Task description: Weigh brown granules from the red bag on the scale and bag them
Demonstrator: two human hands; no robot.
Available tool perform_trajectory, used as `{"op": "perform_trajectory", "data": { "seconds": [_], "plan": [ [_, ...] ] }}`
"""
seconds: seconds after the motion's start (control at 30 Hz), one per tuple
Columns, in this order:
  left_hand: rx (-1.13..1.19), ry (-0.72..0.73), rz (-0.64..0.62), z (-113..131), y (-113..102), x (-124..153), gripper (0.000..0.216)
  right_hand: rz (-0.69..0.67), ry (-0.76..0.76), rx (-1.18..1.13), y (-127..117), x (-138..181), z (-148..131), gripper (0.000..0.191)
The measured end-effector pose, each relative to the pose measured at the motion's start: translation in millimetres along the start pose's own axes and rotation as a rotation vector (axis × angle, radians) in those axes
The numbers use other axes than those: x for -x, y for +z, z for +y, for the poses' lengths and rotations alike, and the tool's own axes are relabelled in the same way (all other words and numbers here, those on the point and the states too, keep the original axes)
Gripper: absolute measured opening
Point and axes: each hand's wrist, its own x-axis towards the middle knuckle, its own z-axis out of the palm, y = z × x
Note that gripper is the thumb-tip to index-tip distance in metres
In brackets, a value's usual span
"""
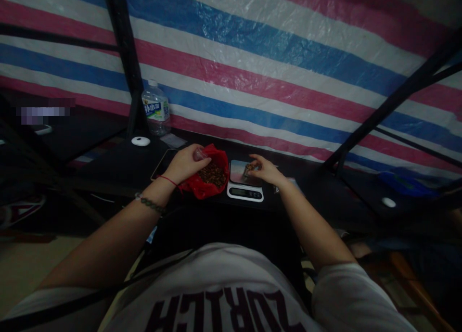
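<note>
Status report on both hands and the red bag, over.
Left hand at open red bag of brown pieces, grasping reddish item. Right hand around small cup, over scale. Bag crowds scale's left edge.

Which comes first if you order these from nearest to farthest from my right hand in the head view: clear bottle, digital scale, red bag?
From your right hand:
1. Digital scale, at the fingertips
2. Red bag, just left of it
3. Clear bottle, farther left, toward the striped sheet
</note>
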Motion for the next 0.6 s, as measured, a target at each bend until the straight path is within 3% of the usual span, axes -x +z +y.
{"op": "perform_trajectory", "data": {
  "seconds": [0.2, 0.6],
  "plan": [
    [-0.003, -0.008, -0.003, 2.5, -0.8, 0.9, 0.05, 0.034, -0.077, -0.16, -4.4, -4.7, -17.8, 0.074],
    [-0.004, 0.012, 0.013, 2.1, 0.1, 1.4, 0.049, 0.127, -0.095, -0.042, -14.9, -4.4, -25.1, 0.073]
  ]
}}
